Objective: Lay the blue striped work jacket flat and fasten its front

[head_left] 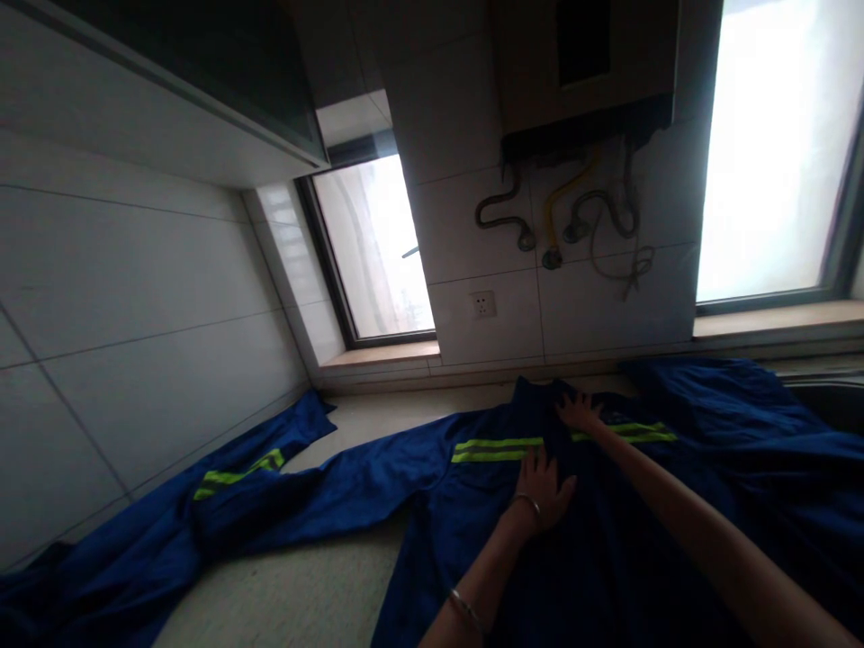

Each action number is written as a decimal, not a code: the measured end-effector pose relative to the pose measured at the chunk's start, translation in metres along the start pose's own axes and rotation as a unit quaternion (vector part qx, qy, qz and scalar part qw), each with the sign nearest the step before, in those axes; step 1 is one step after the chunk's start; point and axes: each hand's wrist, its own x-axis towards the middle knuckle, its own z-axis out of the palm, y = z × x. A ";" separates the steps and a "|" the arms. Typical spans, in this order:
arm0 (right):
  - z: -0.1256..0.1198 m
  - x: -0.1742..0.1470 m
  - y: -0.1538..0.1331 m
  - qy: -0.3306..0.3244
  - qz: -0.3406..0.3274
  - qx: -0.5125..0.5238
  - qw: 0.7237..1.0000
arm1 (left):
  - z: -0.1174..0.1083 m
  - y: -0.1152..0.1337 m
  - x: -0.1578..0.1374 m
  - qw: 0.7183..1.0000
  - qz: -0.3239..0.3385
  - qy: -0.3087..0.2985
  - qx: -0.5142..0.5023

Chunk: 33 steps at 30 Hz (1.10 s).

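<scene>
A dark blue work jacket with yellow-green and grey reflective stripes lies spread over the countertop, its collar toward the wall. One sleeve reaches out to the left. My left hand, with bangles on its wrist and forearm, lies on the jacket's front just below the chest stripe, fingers spread. Farther up, near the collar, my right hand presses flat on the cloth with its fingers apart. More blue cloth lies bunched to the right; whether it belongs to the same garment I cannot tell.
Another striped blue piece runs along the left wall. A water heater with hoses and a yellow pipe hangs above a wall socket. Windows flank it. A cabinet overhangs the left. A dark basin edge shows at right.
</scene>
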 end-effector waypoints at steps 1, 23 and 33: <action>0.003 0.002 0.002 -0.006 0.000 0.002 1.000 | 0.001 0.000 -0.002 1.000 0.005 -0.018 0.007; -0.038 0.027 -0.081 0.075 -0.190 0.123 0.971 | -0.062 -0.080 0.034 0.991 -0.064 0.059 0.107; -0.058 0.014 -0.046 0.093 -0.216 0.071 0.969 | -0.082 -0.209 0.005 0.975 -0.126 -0.099 0.155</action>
